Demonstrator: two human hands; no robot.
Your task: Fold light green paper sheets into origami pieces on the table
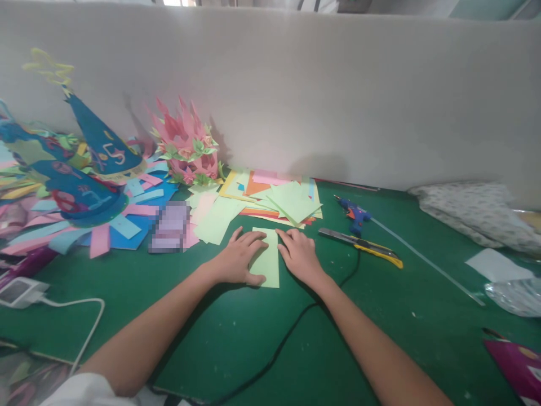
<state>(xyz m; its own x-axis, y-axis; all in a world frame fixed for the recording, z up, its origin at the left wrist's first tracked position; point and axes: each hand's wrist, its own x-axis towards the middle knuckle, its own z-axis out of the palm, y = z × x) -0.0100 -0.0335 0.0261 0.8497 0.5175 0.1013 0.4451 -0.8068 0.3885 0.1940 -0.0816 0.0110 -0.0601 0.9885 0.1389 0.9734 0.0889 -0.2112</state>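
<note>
A pale green sheet of paper (269,265), a narrow upright rectangle, lies flat on the green table (211,349). Over its left part rests my left hand (240,256), fingers spread and thumb near the bottom edge. My right hand (299,254) is at the sheet's upper right edge, its fingertips touching or very close to the corner, fingers stretched out. A stack of coloured paper (291,200) lies just beyond both hands. To the right of my right hand are a yellow utility knife (363,246) and a blue hot glue gun (355,214) with a clear glue stick.
Blue paper cone hats (107,141) with coloured strips crowd the left, beside a pink paper crown (188,141). A black cable (279,352) crosses the table. A white charger (23,292) sits at left, patterned cloth (469,211) at right. A pale wall (296,84) stands behind.
</note>
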